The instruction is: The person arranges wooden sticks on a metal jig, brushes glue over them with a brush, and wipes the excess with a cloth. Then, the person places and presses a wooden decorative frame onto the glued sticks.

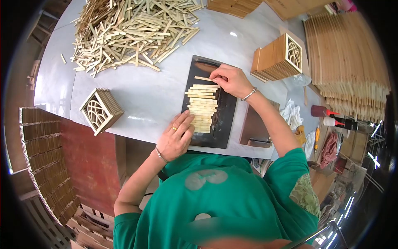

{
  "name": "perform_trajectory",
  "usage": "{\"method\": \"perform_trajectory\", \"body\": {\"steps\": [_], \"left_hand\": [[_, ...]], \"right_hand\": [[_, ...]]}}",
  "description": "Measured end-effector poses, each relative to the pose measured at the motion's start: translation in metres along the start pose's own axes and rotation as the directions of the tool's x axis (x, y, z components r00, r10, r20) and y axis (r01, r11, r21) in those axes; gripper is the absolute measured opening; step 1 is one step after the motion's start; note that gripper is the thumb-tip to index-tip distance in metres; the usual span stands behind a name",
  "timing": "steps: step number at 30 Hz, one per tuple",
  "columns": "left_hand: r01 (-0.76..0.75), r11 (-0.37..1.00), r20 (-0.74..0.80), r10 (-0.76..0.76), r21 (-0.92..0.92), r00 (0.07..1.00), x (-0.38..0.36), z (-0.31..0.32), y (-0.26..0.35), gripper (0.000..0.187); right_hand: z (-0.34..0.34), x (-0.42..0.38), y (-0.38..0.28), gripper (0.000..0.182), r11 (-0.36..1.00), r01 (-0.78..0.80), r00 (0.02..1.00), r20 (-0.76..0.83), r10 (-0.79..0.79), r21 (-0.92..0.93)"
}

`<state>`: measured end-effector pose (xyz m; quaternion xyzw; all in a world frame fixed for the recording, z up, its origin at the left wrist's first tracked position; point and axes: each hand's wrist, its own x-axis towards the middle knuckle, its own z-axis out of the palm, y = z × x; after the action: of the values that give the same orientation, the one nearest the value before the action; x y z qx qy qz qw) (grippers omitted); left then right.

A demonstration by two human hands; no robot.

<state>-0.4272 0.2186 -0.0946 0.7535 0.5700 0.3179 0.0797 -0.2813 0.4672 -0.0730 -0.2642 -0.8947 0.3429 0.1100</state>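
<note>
A row of short pale wooden sticks (pixel 202 108) lies side by side on a black board (pixel 224 120) at the table's front. At the row's far end, my right hand (pixel 233 79) pinches one wooden stick (pixel 202 78) by its right end, slightly apart from the others. My left hand (pixel 176 135) rests at the board's left edge, its bent fingers close together against the left ends of the nearer sticks. Whether anything is between those fingers is hidden.
Loose sticks form a large pile (pixel 137 33) at the back left. Stacks of openwork wooden frames stand left (pixel 101 111) and right (pixel 278 57). Tall stacked wooden panels (pixel 346 58) rise at the far right, near red-tipped glue bottles (pixel 323 111). A brown block (pixel 259 124) lies beside the board.
</note>
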Motion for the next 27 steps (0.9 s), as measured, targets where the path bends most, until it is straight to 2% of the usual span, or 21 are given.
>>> {"method": "perform_trajectory", "body": {"steps": [10,22,27], "left_hand": [[-0.009,0.999,0.041,0.008,0.037,0.999,0.008,-0.006,0.000,0.025],[-0.057,0.998,0.081,0.054,0.036,0.995,0.024,-0.007,-0.020,0.027],[-0.076,0.997,0.052,0.074,0.029,0.996,0.035,-0.008,-0.027,0.023]], "right_hand": [[0.005,-0.008,-0.003,0.009,0.994,0.072,0.997,0.018,-0.070,-0.079],[0.005,-0.003,0.002,0.007,0.987,0.068,0.994,-0.074,-0.080,-0.143],[0.003,0.002,0.002,0.007,0.986,0.061,0.990,-0.114,-0.079,-0.153]]}}
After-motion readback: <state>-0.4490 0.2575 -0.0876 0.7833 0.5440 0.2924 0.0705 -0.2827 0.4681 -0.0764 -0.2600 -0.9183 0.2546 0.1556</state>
